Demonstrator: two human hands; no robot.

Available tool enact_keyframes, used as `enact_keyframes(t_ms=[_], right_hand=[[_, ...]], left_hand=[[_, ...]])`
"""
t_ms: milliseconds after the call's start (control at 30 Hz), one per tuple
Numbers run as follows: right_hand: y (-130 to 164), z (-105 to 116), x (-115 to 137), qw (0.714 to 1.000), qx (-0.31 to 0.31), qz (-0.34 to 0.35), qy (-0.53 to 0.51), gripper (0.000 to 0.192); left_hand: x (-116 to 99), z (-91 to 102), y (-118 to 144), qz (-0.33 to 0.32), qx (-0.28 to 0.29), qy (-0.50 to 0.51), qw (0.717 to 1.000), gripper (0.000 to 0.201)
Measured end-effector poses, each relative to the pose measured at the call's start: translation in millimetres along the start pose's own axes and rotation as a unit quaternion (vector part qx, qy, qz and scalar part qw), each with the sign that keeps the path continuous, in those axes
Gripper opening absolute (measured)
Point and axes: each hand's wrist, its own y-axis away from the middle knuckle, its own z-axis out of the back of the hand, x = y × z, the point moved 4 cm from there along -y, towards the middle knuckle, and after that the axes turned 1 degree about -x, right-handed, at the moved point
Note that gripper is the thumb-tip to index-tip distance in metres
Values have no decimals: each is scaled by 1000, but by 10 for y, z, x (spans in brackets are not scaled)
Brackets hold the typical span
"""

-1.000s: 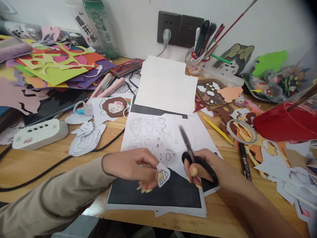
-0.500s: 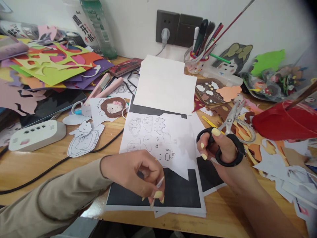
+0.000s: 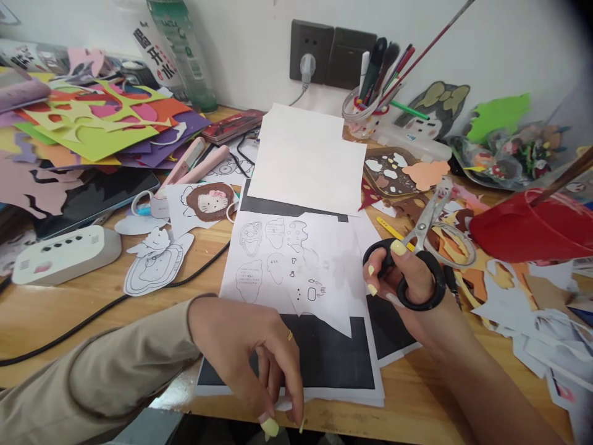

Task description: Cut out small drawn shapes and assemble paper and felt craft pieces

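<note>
My left hand point(image 3: 252, 352) hangs over the table's front edge with its fingers pointing down. Thumb and fingertips are apart, and I see nothing between them. My right hand point(image 3: 412, 284) has its thumb and fingers through the black handles of a pair of scissors point(image 3: 428, 216), whose metal blades point away from me. Between my hands lies a white sheet printed with line drawings point(image 3: 278, 247), its lower edge cut at a slant. Beneath it is a black sheet with a white border point(image 3: 338, 358).
A blank white sheet point(image 3: 306, 157) lies behind the drawings. Coloured paper offcuts point(image 3: 111, 123) pile up at the left, near a white power strip point(image 3: 65, 253). On the right stand a red cup point(image 3: 514, 225) and more paper scraps point(image 3: 509, 303). A black cable point(image 3: 204, 269) crosses the left side.
My left hand has moved down past the table's front edge and its pinch has opened. The small white scrap it held is out of sight. My right hand still holds the scissors.
</note>
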Motion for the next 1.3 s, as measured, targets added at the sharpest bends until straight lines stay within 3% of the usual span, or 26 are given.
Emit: enact_keyframes(t_ms=[233,500,767,900,1000,1100,1300], right_hand=[[4,12,-29,1000,-8,14,12,31],[-15,-11,-36,1000,2,5,22,34],[-14,-18,-23,997,17,5,70,30],[9,-87,-56,981,108,-39,157,30],[72,-217,-108,962,186,-106,171,25],[137,-358,-142,954,220,-140,148,16],[197,-476,-174,947,266,-145,109,17]], left_hand=[[-66,32,-5,-32,-49,-67,996,35],[-44,35,9,-31,-53,-62,996,35],[71,35,6,52,-126,132,982,25],[55,115,9,58,-221,211,950,12],[39,148,1,35,-285,224,931,20],[36,115,-31,16,-305,208,929,27],[-6,-6,-102,13,-305,184,934,27]])
